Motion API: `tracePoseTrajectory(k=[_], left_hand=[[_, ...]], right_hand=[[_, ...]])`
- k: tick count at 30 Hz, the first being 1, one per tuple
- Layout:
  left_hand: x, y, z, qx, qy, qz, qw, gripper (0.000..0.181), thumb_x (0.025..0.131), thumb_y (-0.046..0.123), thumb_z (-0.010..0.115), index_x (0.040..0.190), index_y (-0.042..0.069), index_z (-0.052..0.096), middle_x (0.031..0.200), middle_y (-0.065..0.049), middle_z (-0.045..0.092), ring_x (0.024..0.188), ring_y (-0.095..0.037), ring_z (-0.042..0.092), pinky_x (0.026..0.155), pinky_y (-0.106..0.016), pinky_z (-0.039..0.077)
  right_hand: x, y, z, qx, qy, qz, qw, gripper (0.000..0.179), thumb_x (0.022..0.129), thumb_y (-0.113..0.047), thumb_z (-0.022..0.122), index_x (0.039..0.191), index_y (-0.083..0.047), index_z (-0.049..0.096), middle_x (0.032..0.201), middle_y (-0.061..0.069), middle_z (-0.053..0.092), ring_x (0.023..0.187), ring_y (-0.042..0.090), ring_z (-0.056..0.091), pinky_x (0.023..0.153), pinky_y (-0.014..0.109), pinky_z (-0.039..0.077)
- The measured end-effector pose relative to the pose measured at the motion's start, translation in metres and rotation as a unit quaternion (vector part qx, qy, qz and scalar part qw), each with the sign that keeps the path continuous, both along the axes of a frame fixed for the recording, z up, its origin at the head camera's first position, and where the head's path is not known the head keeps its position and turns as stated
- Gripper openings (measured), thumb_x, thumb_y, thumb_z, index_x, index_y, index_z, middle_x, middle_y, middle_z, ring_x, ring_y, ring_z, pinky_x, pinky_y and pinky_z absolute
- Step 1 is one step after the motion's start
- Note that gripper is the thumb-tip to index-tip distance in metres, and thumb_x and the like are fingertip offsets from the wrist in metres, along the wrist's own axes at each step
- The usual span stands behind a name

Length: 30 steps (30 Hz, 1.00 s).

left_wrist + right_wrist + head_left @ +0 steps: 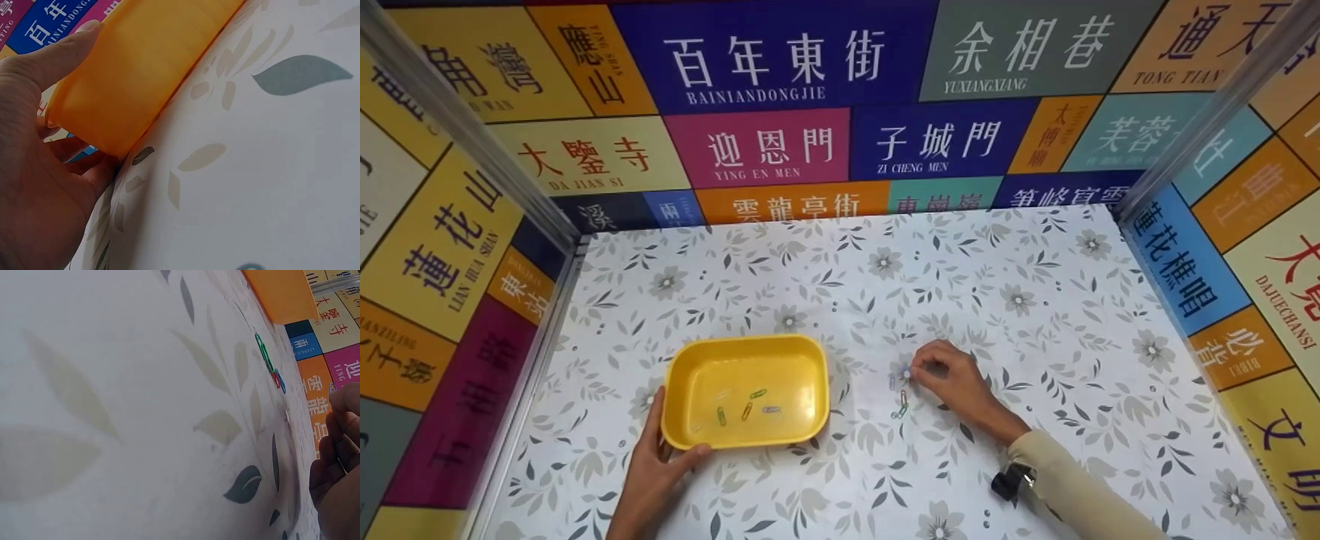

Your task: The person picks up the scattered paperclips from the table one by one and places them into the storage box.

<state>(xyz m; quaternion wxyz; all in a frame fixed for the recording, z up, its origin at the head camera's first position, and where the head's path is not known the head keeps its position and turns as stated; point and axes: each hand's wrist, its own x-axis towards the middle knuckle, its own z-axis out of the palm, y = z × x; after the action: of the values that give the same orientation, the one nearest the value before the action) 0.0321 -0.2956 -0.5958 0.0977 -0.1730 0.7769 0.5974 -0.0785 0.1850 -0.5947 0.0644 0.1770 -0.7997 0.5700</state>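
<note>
My left hand (654, 472) grips the near left corner of a yellow plastic tray (799, 375). In the left wrist view its thumb lies on the rim and the other fingers are against the tray's outer wall. Several paper clips lie inside, among them a green paper clip (758, 394) and a purple paper clip (771, 409). My right hand (960, 386), right of the tray, pinches a small bluish paper clip (331, 389) between thumb and forefinger. Close by on the table lie a blue paper clip (892, 382), a red one (904, 397) and a green one (901, 412).
A white floral cloth (840, 292) covers the table. Printed panels (780, 60) with large characters stand behind it and on both sides, with metal posts at the corners. A black wrist strap (1011, 481) sits by the right sleeve.
</note>
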Motion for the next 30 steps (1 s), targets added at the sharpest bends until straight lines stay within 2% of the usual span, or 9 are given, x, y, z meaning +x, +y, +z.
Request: tracePoseTrajectory(k=[2, 6, 9, 15, 19, 24, 30], left_hand=[[0.0, 0.0, 0.0, -0.001, 0.003, -0.001, 1.0, 0.129, 0.09, 0.031, 0.095, 0.178, 0.038, 0.0, 0.183, 0.016, 0.0, 0.169, -0.017, 0.011, 0.136, -0.031, 0.018], [0.0, 0.0, -0.001, -0.004, 0.003, -0.001, 1.0, 0.129, 0.09, 0.032, 0.095, 0.178, 0.037, 0.001, 0.183, 0.015, 0.0, 0.169, -0.017, 0.01, 0.136, -0.031, 0.018], [0.0, 0.0, -0.001, -0.006, -0.001, -0.001, 1.0, 0.129, 0.09, 0.032, 0.095, 0.178, 0.037, 0.0, 0.184, 0.014, -0.001, 0.17, -0.018, 0.01, 0.137, -0.038, 0.017], [-0.001, 0.0, -0.001, -0.002, -0.002, -0.001, 1.0, 0.129, 0.09, 0.032, 0.095, 0.177, 0.038, 0.0, 0.183, 0.015, -0.001, 0.169, -0.018, 0.01, 0.137, -0.038, 0.016], [0.001, 0.0, -0.001, 0.004, 0.003, 0.0, 1.0, 0.129, 0.089, 0.03, 0.095, 0.177, 0.039, 0.001, 0.183, 0.017, 0.0, 0.169, -0.016, 0.01, 0.135, -0.028, 0.016], [0.003, -0.001, 0.0, 0.001, 0.027, -0.007, 0.9996, 0.127, 0.091, 0.026, 0.094, 0.178, 0.034, 0.002, 0.183, 0.013, 0.002, 0.169, -0.018, 0.011, 0.128, -0.012, 0.019], [0.003, 0.001, 0.001, -0.007, 0.027, -0.008, 0.9996, 0.127, 0.091, 0.028, 0.094, 0.179, 0.032, 0.002, 0.184, 0.011, 0.001, 0.17, -0.019, 0.01, 0.126, -0.01, 0.019]], right_hand=[[-0.003, 0.002, -0.006, -0.001, -0.013, 0.008, 0.9999, 0.016, 0.092, 0.012, 0.082, 0.09, -0.003, 0.079, 0.099, 0.014, 0.075, 0.094, 0.03, 0.067, 0.082, 0.023, 0.054], [-0.007, 0.002, -0.014, -0.011, -0.027, 0.036, 0.9989, 0.016, 0.094, 0.005, 0.083, 0.092, -0.01, 0.081, 0.1, 0.008, 0.076, 0.091, 0.024, 0.066, 0.08, 0.02, 0.052], [-0.008, -0.003, -0.013, -0.011, -0.031, 0.046, 0.9984, 0.018, 0.094, 0.006, 0.083, 0.091, -0.011, 0.08, 0.098, 0.008, 0.076, 0.089, 0.021, 0.065, 0.079, 0.019, 0.052], [-0.008, -0.012, -0.011, -0.02, -0.03, 0.058, 0.9977, 0.015, 0.092, 0.006, 0.084, 0.088, -0.008, 0.079, 0.095, 0.012, 0.074, 0.085, 0.02, 0.063, 0.074, 0.028, 0.052], [-0.006, -0.017, -0.007, -0.032, -0.041, 0.07, 0.9962, 0.012, 0.094, 0.005, 0.083, 0.089, -0.006, 0.079, 0.095, 0.015, 0.074, 0.084, 0.016, 0.062, 0.073, 0.025, 0.052], [-0.006, -0.023, -0.001, -0.026, -0.074, 0.081, 0.9937, 0.009, 0.096, 0.0, 0.083, 0.091, -0.007, 0.08, 0.096, 0.014, 0.074, 0.085, 0.012, 0.06, 0.074, 0.017, 0.05], [-0.009, -0.032, 0.005, -0.007, -0.09, 0.089, 0.9919, 0.009, 0.096, 0.001, 0.083, 0.092, -0.007, 0.081, 0.096, 0.013, 0.074, 0.085, 0.012, 0.06, 0.074, 0.018, 0.05]])
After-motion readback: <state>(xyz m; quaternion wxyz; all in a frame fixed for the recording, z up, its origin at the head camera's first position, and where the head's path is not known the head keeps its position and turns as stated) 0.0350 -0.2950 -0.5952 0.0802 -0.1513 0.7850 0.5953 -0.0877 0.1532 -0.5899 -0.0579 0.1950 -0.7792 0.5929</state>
